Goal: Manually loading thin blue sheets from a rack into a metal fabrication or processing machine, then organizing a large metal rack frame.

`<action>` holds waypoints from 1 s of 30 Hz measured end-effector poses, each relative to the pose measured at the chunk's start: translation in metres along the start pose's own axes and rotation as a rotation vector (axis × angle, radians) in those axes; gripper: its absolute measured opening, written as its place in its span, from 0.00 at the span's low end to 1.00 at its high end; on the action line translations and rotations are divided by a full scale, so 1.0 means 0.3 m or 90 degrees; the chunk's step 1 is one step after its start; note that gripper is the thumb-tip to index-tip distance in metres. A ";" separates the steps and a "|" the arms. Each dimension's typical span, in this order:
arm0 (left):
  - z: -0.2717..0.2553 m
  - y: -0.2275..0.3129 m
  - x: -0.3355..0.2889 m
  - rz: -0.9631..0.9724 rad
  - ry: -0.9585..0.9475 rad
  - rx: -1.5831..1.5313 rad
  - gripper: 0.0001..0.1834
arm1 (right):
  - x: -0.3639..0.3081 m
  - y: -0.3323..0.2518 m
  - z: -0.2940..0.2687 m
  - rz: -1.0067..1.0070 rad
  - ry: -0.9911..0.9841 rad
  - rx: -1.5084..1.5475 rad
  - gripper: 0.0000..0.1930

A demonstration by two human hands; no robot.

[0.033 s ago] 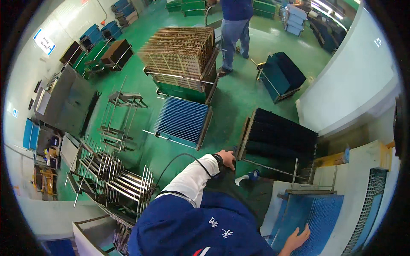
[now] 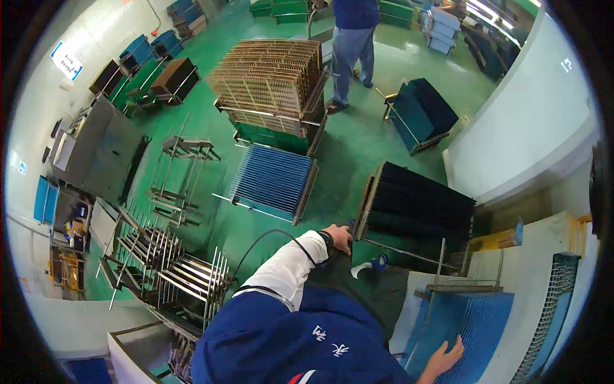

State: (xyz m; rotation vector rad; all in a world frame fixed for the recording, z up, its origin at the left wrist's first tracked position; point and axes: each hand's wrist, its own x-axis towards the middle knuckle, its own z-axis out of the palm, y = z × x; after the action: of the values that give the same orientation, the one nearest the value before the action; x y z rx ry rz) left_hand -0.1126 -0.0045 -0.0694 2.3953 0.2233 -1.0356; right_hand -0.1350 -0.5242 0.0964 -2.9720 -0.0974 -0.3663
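Note:
My left hand point(image 2: 339, 239), with a black band at the wrist, lies over the knee of my dark trousers point(image 2: 387, 291), fingers bent over the knee and nothing visible in them. At the lower right, my right hand point(image 2: 446, 360) has its fingers apart against a set of thin blue sheets point(image 2: 476, 326), which stand close together in a metal rack point(image 2: 460, 288). Whether the fingertips press on the sheets or just hover by them is hard to tell. Right of my left hand stands a rack of black sheets point(image 2: 419, 214).
Ahead are a rack of blue sheets point(image 2: 272, 179) and a tall stack of brown mesh sheets point(image 2: 268, 80). Bare metal racks point(image 2: 185, 275) crowd the left. Another person point(image 2: 352, 51) stands beyond the stack. A white curved wall point(image 2: 531, 115) bounds the right.

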 end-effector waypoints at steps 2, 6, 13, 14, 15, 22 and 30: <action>0.011 -0.005 0.013 -0.007 0.004 0.008 0.40 | 0.013 0.021 0.010 0.035 -0.017 0.017 0.21; 0.029 -0.025 0.032 0.004 0.005 0.022 0.41 | 0.031 0.050 0.027 0.099 -0.064 0.045 0.18; 0.031 -0.021 0.034 -0.010 0.025 -0.005 0.40 | 0.049 0.060 0.055 0.143 -0.079 -0.034 0.16; 0.030 -0.018 0.035 -0.010 0.027 -0.005 0.40 | 0.059 0.064 0.050 0.173 -0.129 -0.043 0.16; 0.030 -0.016 0.032 -0.009 0.024 0.000 0.40 | 0.066 0.065 0.047 0.202 -0.180 -0.052 0.17; 0.035 -0.030 0.050 -0.015 -0.010 0.012 0.45 | 0.078 0.167 0.149 0.110 -0.145 -0.108 0.16; 0.023 0.002 0.006 -0.031 0.012 0.011 0.42 | 0.052 0.073 0.131 0.168 -0.079 -0.150 0.19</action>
State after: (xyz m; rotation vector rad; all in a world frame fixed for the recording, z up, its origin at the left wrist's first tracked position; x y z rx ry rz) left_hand -0.1156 -0.0087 -0.0745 2.4268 0.2817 -1.0398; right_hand -0.1088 -0.5391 0.0596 -3.1799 0.3451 -0.1705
